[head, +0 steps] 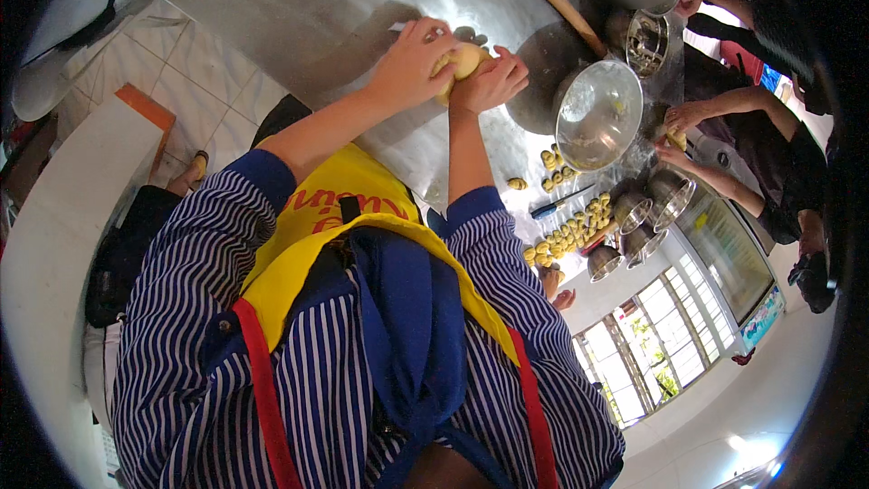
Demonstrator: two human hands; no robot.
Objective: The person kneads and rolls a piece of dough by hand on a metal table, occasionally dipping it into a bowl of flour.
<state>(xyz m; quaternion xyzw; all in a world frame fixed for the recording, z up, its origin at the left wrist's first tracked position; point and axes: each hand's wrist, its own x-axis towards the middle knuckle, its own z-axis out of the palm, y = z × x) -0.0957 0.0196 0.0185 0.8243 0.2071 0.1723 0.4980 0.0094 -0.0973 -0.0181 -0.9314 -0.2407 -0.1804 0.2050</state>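
Both of my hands are together over a metal-topped table (305, 20), around a lump of yellow dough (468, 60). My left hand (415, 62) curls over the dough from the left, with its thumb across the front. My right hand (490, 81) cups the other side, fingers bent around it. Part of the dough is hidden behind the fingers. Whether it touches the tabletop is hard to tell. To the right of my right hand stands a large steel mixing bowl (599, 115) with pale residue inside.
Several small twisted dough pieces (570, 231) lie in rows near a blue-handled knife (560, 204). A wooden rolling pin (563, 10) lies beyond the bowl. Smaller steel bowls (633, 212) stand at the right edge. Across the table, a co-worker's hands (682, 119) hold dough; another person's hand (563, 299) is lower.
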